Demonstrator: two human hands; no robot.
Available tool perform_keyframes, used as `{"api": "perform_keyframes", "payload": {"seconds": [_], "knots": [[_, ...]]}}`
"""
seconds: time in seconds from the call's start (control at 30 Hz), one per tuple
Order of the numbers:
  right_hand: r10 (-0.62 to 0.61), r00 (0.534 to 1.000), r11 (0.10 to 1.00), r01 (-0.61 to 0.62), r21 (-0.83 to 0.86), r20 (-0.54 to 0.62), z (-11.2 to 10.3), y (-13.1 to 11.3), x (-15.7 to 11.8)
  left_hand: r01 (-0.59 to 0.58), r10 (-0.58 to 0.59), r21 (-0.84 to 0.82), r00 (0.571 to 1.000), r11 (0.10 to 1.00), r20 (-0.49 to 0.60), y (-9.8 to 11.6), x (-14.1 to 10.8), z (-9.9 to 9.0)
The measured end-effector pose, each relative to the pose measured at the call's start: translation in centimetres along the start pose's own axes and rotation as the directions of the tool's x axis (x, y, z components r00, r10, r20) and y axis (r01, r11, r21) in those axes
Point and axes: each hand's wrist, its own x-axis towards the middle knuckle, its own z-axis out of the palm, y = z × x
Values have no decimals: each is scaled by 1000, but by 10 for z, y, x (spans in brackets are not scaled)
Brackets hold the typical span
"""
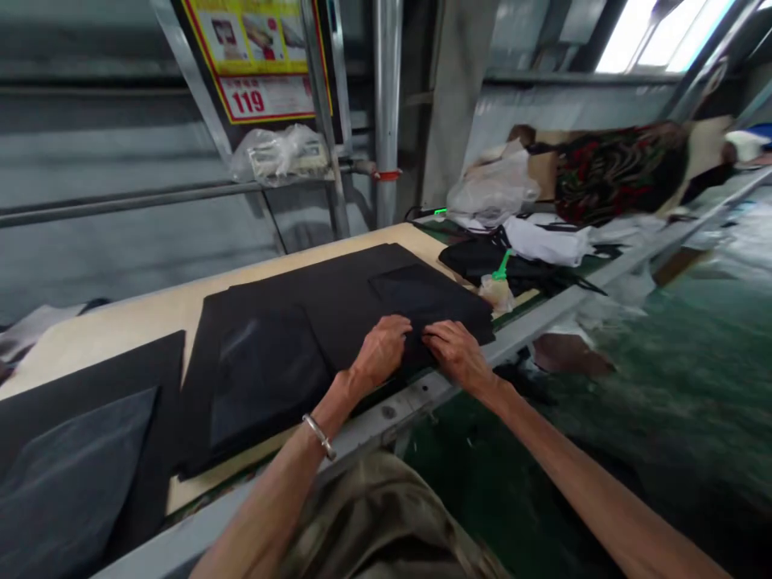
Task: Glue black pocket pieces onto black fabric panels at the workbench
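My left hand (pixel 383 347) is at the near edge of a wide stack of black sheets (pixel 343 277), fingers curled and pressed together on a thin dark sheet (pixel 422 291) that lies on top. Close beside it, my right hand (pixel 457 351) pinches the same dark sheet with bent fingers. Exactly what sits between the fingertips is partly hidden. Another thin, slightly shiny dark piece (pixel 265 374) lies flat on the stack to the left. Further left, a greyish dark piece (pixel 78 474) rests on a separate black sheet (pixel 162 354).
The pale board (pixel 114 318) under the sheets runs along a bench with a metal front rail (pixel 386 414). At right lie black and white cloth items (pixel 548 241), a green-handled tool in a small bag (pixel 499 285) and clear plastic (pixel 494 189). A pole (pixel 388 112) stands behind.
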Motion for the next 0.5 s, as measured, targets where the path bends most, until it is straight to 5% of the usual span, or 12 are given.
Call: {"api": "perform_keyframes", "payload": {"seconds": [0.13, 0.5], "knots": [[12, 1000, 1000, -12, -8, -12, 1, -1, -1, -10, 8, 49, 999, 999, 37, 8, -9, 12], [58, 995, 996, -52, 73, -78, -2, -7, -12, -27, 19, 159, 999, 987, 51, 17, -10, 7]]}}
